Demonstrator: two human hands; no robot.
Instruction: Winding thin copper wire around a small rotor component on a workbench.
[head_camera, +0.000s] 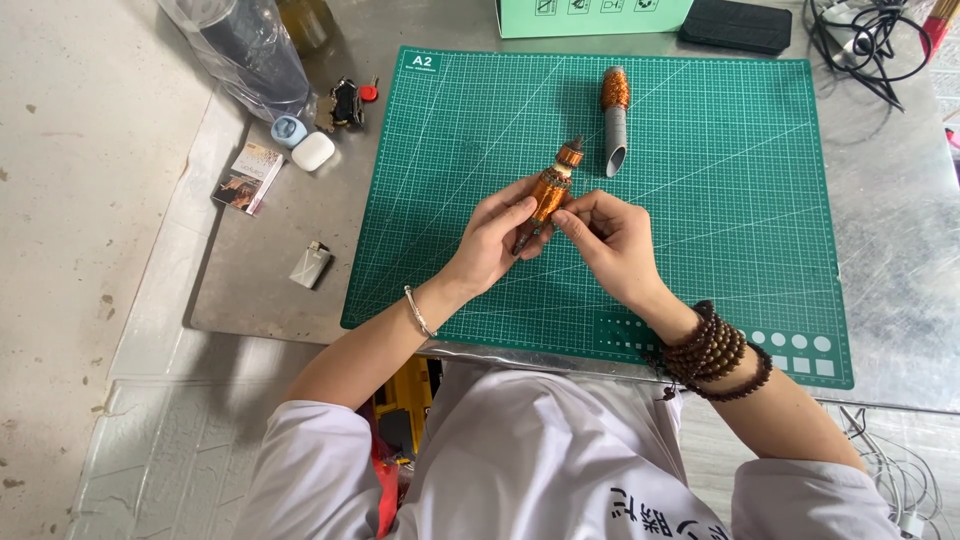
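Both my hands, left hand (492, 243) and right hand (612, 243), have fingers pinched on the copper-wound motor rotor (551, 189) (lower end hidden behind fingers).

The cutting mat (700, 200) lies on the table (890, 250). A wound rotor (551, 190) is held above the mat's centre; a second wound part (614, 120) lies behind it. A lighter (311, 264) lies off the mat's left edge, an earbud case (313, 151) behind it.

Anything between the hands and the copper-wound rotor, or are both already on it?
Nothing visible stands between. Both the left hand and right hand already touch the copper-wound rotor, held above the green cutting mat. The second wound part with a grey tube lies apart, farther up the mat.
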